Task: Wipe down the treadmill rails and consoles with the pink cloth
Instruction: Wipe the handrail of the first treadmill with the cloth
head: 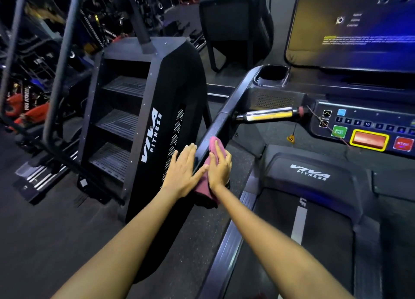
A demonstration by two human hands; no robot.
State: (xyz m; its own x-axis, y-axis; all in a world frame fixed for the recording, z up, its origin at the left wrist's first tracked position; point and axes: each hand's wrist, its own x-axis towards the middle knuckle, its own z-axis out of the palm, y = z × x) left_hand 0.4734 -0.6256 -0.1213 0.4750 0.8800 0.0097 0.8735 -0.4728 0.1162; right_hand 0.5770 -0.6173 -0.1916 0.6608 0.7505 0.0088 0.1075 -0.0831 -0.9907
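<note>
Right hand [219, 166] presses cloth [207, 184] flat on left rail [215, 130], fingers straight, spreading wipe contact. Left hand [183, 170] flat, holding nothing, against rail's outer side, likely bracing. Cloth drapes over rail, tail hanging. Console [363, 128] ahead, likely unwiped.

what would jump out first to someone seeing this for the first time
Two bare hands meet mid-frame on the treadmill's left rail: the right hand presses a pink cloth against it, the left hand lies flat alongside. The lit console buttons glow at right, and a black stair climber stands left.
</note>
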